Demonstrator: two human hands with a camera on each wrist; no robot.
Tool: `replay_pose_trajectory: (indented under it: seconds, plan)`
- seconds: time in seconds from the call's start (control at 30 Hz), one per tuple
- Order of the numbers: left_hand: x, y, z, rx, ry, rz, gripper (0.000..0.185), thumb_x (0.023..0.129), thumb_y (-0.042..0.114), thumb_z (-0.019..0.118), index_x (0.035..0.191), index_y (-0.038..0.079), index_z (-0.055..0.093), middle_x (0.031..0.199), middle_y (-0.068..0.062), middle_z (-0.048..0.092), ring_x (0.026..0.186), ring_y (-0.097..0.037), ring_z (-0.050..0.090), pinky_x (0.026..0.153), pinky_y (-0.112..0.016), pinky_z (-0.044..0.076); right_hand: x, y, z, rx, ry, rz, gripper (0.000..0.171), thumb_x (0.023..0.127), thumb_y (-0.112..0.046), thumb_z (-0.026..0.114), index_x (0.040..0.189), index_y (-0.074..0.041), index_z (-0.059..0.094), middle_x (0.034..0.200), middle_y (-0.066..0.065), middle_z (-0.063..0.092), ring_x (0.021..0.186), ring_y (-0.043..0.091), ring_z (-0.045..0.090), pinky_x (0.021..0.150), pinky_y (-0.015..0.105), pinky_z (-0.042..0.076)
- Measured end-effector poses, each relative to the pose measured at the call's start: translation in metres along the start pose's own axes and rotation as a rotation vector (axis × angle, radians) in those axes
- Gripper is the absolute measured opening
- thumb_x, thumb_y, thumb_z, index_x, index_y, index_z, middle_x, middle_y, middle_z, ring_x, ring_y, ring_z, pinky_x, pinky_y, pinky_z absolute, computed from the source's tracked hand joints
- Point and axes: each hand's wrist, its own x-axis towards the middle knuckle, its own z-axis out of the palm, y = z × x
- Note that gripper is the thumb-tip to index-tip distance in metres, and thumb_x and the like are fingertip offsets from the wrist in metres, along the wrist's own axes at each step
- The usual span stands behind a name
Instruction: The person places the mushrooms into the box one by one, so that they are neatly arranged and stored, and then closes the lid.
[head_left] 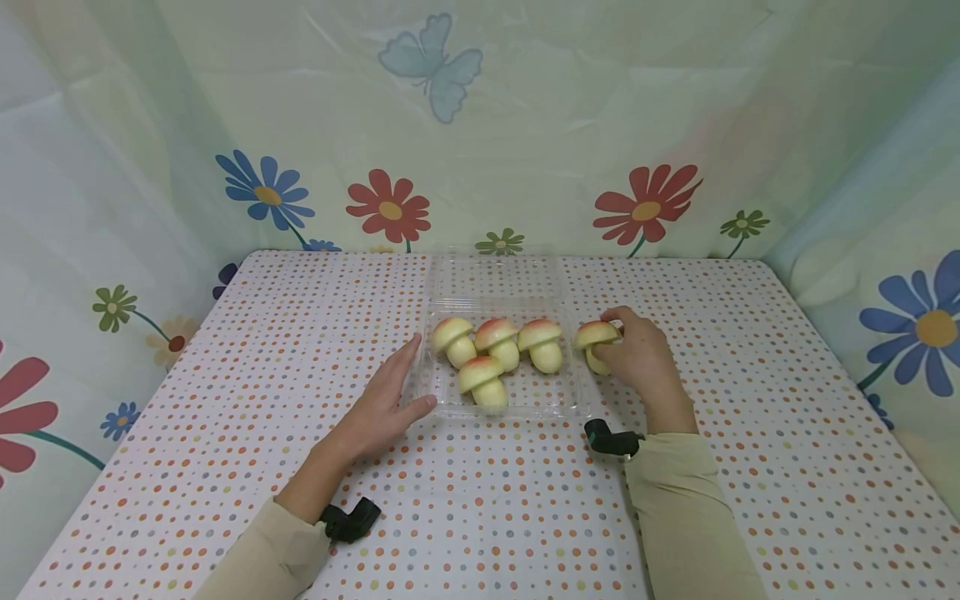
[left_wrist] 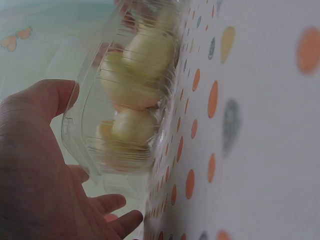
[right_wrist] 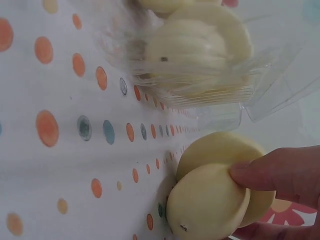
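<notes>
Nearest, two beige sleeves lie over the dotted tabletop [head_left: 225, 400]. Beyond them, the left hand [head_left: 384, 402] rests with straight, released fingers [head_left: 405, 354] against the left wall of the clear tray [head_left: 438, 400], which holds four mushroom buns. Just right of the tray, the right hand [head_left: 641, 358] has its fingers curled, grasping a fifth mushroom bun [head_left: 595, 336] on the tabletop.

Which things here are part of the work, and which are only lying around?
In the work:
right hand gripping a mushroom bun
left hand touching the clear tray
four buns in tray

Only around:
dotted tablecloth
flower backdrop
</notes>
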Motion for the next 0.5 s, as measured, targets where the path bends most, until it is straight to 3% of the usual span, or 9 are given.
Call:
replay_pose_trajectory:
  seconds: [0.5]
  plan:
    - [0.001,0.001,0.0,0.011,0.001,-0.007,0.088,0.101,0.039,0.059,0.169,0.021,0.006,0.174,-0.012,0.014,0.16,-0.036,0.015,0.127,-0.062,0.017,-0.005,-0.003,-0.012,0.042,0.033,0.025,0.056,0.096,-0.018,0.065,0.147,-0.002,0.047,0.141,0.035,0.05,0.118,0.046,0.051,0.085,0.054,0.052]
